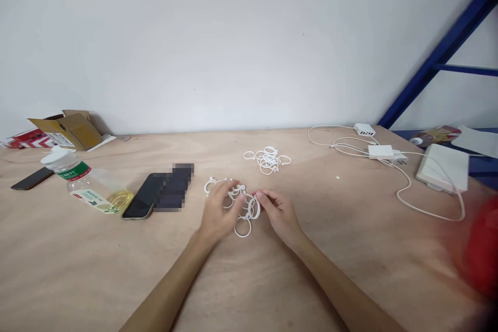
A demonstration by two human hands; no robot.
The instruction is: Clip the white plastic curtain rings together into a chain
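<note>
Between the thumb and fingers of my right hand (278, 212) is a white plastic ring (254, 208), tilted up off the table. It looks like a curtain ring with a small eyelet. My left hand (220, 210) hovers over a loose group of similar white rings, its thumb and fingers apart. One of these, a flat-lying ring (243, 227), shows just below the hands, and another ring (210, 185) peeks out behind my left fingers. My left hand covers part of the group. Farther back lies a second pile of white rings (267, 161).
To the left are a clear bottle (91, 189) with yellow liquid, a phone (142, 197) and an opened cardboard box (80, 132). White cables with an adapter (380, 152) and a white box (442, 168) lie right. Something red and blurred (482, 249) is at the right edge.
</note>
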